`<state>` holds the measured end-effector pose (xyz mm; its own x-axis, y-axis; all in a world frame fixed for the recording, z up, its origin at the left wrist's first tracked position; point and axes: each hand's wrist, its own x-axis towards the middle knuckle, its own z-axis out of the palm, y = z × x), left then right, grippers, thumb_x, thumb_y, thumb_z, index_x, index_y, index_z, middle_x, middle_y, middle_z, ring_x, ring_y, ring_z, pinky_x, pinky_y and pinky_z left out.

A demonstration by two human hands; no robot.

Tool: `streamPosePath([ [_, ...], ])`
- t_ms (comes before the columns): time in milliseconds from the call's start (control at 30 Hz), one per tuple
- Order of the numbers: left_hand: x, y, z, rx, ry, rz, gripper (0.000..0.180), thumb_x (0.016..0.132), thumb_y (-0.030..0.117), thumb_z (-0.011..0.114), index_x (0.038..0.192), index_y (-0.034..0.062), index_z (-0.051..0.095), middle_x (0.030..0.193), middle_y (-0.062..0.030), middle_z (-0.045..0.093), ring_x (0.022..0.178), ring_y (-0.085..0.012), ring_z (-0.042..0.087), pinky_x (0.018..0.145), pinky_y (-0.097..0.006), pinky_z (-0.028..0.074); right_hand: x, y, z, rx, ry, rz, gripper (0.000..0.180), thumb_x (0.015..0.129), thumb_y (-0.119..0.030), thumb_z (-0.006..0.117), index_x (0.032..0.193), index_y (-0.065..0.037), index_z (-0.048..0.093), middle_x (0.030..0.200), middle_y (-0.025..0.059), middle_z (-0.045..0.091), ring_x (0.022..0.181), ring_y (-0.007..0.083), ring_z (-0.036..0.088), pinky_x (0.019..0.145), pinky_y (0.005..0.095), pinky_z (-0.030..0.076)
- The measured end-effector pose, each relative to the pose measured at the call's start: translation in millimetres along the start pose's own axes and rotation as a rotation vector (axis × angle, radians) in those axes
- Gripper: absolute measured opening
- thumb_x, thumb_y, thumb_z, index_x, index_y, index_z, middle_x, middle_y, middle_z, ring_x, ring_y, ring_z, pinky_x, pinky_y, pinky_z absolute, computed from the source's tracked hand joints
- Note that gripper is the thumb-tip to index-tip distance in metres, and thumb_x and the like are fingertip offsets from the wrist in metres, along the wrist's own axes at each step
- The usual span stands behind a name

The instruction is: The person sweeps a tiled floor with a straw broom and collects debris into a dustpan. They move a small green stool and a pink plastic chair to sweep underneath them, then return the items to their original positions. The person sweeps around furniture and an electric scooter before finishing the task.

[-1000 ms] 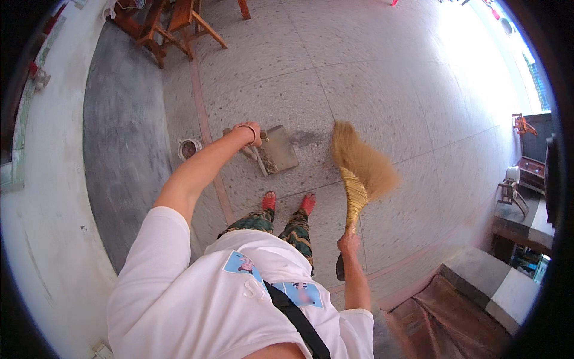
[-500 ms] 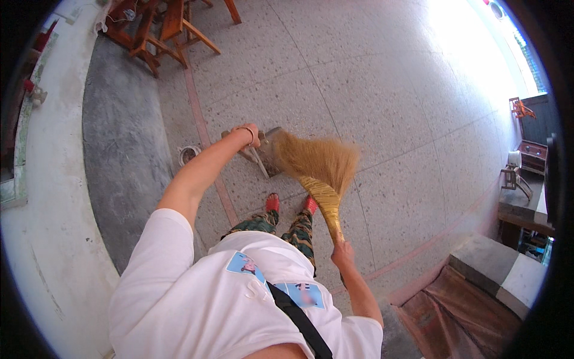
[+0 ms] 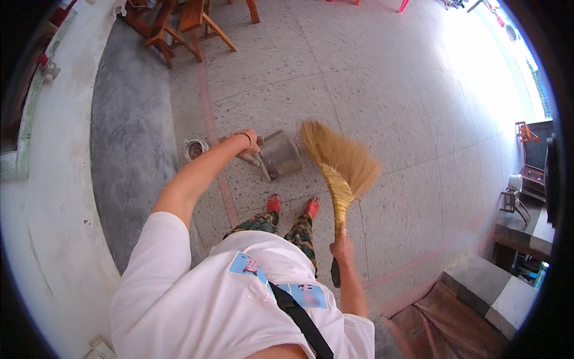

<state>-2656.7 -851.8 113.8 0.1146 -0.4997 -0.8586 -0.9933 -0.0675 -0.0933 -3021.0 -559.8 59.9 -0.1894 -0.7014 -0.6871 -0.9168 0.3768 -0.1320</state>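
My left hand (image 3: 250, 141) is closed around the handle of a metal dustpan (image 3: 283, 154). The pan is low over the speckled floor in front of my feet, its mouth turned to the right; dark bits show near its back wall. My right hand (image 3: 342, 248) grips the handle of a straw broom (image 3: 342, 161) with a yellow bound neck, the dark handle end sticking out below the fist. The broom's fanned bristles are to the right of the dustpan, apart from it.
A small round container (image 3: 195, 149) stands on the floor left of the dustpan. Wooden benches (image 3: 191, 21) are at the far left, beside a dark grey floor strip (image 3: 134, 131). At right are a grey ledge (image 3: 478, 281) and a brown cover (image 3: 445, 326).
The broom has swung right, away from the dustpan, uncovering the pan's metal body. My left hand with the dustpan stays nearly in place. The view has shifted slightly.
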Motion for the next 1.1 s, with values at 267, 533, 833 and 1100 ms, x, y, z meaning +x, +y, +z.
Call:
streamPosePath([
  [267,-19.1,-0.6,-3.9,-0.016,-0.016,-0.005,0.026,0.074,0.023,0.059,0.086,0.0006,0.06,0.077,-0.0123,0.062,0.058,-0.0205,0.061,0.055,-0.032,0.05,-66.8,15.5,-44.7,0.015,-0.202,-0.107,0.089,0.065,-0.008,0.061,0.137,-0.018,0.01,0.087,0.0222,0.06,0.081,0.0368,0.059,0.069,0.0431,0.047],
  [533,12.4,-39.3,33.2,0.062,0.169,0.117,0.034,0.07,0.03,0.064,0.087,0.0011,0.062,0.082,-0.0113,0.063,0.066,-0.0222,0.062,0.06,-0.034,0.05,-71.5,27.2,-36.6,0.06,-0.095,0.093,0.089,0.067,-0.01,0.06,0.137,-0.019,0.006,0.088,0.0225,0.059,0.08,0.0379,0.059,0.068,0.043,0.047],
  [833,-1.5,-25.4,22.9,0.09,0.107,0.101,0.037,0.07,0.032,0.065,0.089,0.0013,0.062,0.086,-0.0114,0.063,0.074,-0.0224,0.062,0.065,-0.035,0.05,-80.0,17.6,1.2,-0.019,-0.227,-0.048,0.09,0.063,-0.01,0.063,0.136,-0.012,0.01,0.088,0.0238,0.059,0.085,0.0393,0.057,0.072,0.0432,0.046],
  [1100,-2.5,-51.3,34.5,0.012,0.029,0.038,0.036,0.073,0.032,0.061,0.08,-0.0032,0.059,0.072,-0.0133,0.062,0.063,-0.0243,0.06,0.059,-0.036,0.049,-83.4,18.1,-37.0,0.325,-0.158,-0.095,0.091,0.061,-0.006,0.065,0.137,-0.011,0.014,0.099,0.0257,0.055,0.095,0.04,0.053,0.078,0.0413,0.043],
])
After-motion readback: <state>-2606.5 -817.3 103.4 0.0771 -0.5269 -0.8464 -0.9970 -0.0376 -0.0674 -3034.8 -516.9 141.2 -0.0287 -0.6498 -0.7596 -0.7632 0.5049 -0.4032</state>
